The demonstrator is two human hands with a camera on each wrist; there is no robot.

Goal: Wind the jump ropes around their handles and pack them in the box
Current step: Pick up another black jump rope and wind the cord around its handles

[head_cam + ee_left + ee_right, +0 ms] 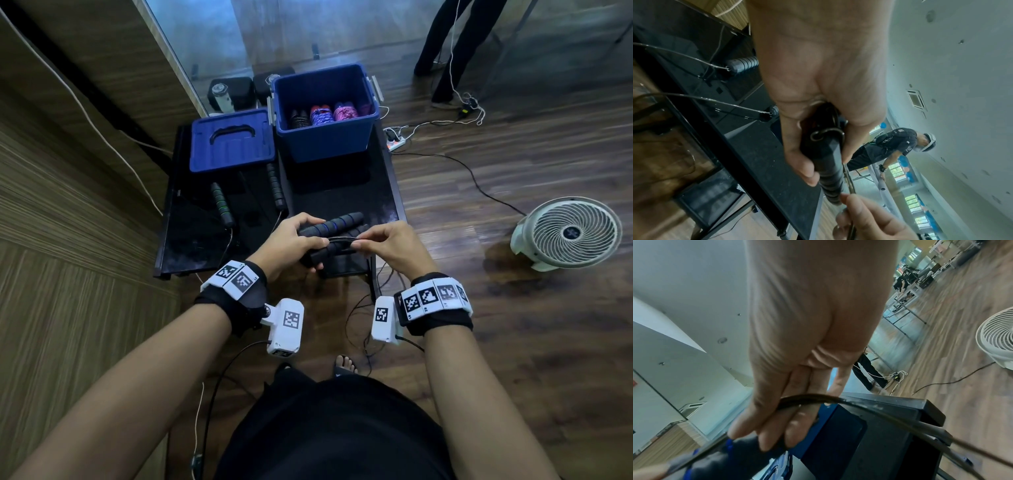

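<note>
1. While the left hand (pixel 291 240) grips a pair of black jump-rope handles (pixel 337 224) with blue rings, its fingers curled round them above the near edge of the black table (pixel 346 192), the right hand (pixel 387 245) pinches the thin black cord (pixel 346 240) between thumb and fingertips just beside the handles.
2. In the left wrist view the palm hides most of the handles; only a ribbed end and a cord loop show.
3. The right wrist view is blurred; the cord (pixel 859 405) crosses the fingers, and its far end runs out of frame.
4. The open blue box (pixel 325 113) stands at the far end of the table, with black, blue and pink wound ropes (pixel 323 114) inside, partly hidden by its wall.
5. The blue lid (pixel 233 140) lies left of the box.
6. Two more handles, one green-ringed (pixel 222 207) and one black (pixel 276 186), lie on the table, their cords hard to make out against it.
</note>
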